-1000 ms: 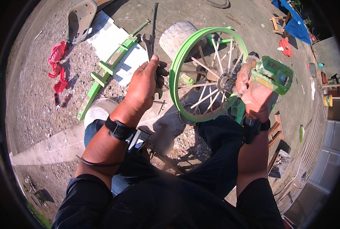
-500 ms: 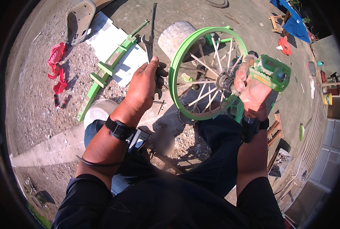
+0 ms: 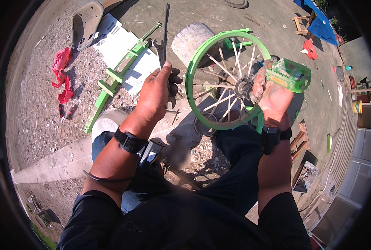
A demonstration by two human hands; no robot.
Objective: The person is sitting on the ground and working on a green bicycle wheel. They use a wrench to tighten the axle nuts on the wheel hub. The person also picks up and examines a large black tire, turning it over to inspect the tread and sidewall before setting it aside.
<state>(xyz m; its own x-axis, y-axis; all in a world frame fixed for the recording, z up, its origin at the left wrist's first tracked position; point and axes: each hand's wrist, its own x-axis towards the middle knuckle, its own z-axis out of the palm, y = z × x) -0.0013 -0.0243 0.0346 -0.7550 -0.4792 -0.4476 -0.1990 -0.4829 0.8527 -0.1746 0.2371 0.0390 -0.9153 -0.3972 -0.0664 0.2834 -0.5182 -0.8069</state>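
Green throughout the head view: a small spoked wheel (image 3: 225,79) with a bright green rim, stood upright between the knees, hub (image 3: 243,88) turned toward the right hand.

Right hand (image 3: 272,98), closed around a green pedal (image 3: 291,75) and its crank at the hub, at right of the wheel. Left hand (image 3: 156,91), wrapped shut on dark open-ended spanners (image 3: 164,46), their heads poking far and upward past the knuckles, just left of the rim and not touching it.

Compared with a second ago, barely any shift: wheel tilted a touch more toward the left hand, pedal held in much the same spot, spanners in the same fist and no nearer the hub. Judged from that, a pause with the wheel steadied, tool ready but not yet applied to the axle nut.

Further left on the gravel, a green frame bar (image 3: 119,79) lying across white sheets (image 3: 127,54), red plastic parts (image 3: 62,75) beyond it. Grey cylinder (image 3: 191,39) behind the wheel, far side. Black watch-like band on each wrist.
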